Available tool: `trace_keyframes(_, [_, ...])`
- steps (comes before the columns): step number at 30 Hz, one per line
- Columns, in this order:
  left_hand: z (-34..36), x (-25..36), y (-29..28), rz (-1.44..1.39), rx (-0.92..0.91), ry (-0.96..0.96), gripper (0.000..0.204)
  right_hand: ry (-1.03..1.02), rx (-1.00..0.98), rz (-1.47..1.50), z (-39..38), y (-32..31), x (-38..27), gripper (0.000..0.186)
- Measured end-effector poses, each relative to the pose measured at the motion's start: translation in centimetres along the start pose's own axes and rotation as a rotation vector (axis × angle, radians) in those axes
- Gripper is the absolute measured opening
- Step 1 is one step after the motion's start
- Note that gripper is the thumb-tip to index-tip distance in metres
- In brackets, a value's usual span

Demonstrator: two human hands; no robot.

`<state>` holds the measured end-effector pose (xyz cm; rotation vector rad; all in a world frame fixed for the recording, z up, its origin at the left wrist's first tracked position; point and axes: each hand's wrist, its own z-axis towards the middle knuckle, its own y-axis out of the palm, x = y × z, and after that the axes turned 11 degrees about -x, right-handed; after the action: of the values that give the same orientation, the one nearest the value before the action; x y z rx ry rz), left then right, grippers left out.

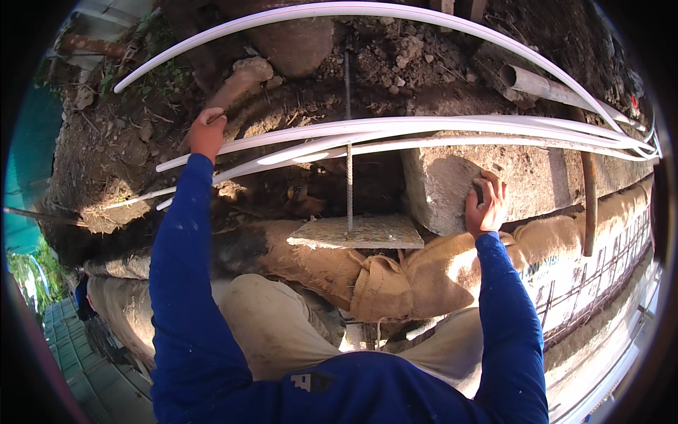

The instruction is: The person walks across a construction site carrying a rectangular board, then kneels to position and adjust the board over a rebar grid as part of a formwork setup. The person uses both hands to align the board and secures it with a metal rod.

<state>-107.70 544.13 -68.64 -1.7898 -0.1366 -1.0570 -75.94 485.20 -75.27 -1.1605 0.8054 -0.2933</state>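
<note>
My left hand (207, 134) reaches out at the upper left, just beyond the white plastic pipes (332, 130). Its fingers are curled in beside a brown, stick-like piece (242, 83) with a thick rounded end; whether they grip it is hard to see. My right hand (487, 203) rests on the rough concrete beam (441, 180), near its lower edge, with fingers bent and a little apart and nothing held. Between my hands a ribbed steel rod (349, 187) stands up from a flat rough board (360, 232).
Filled burlap sacks (395, 286) line the near side below the beam. A wooden stake (589, 205) stands against the beam at right. Another white pipe (339, 8) arches over loose soil and stones at the far side. Steel mesh (600, 265) lies at the right.
</note>
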Motion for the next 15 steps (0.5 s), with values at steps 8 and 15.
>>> trace_keyframes(8, [-12.5,11.8,8.8,-0.130,-1.019,0.115,0.018,0.047,-0.016,-0.031,-0.6,-0.3,0.8,0.025])
trace_keyframes(15, [-10.0,-5.2,22.4,0.417,-0.698,-0.249,0.045,0.046,-0.031,-0.010,-0.3,-0.6,0.4,0.026])
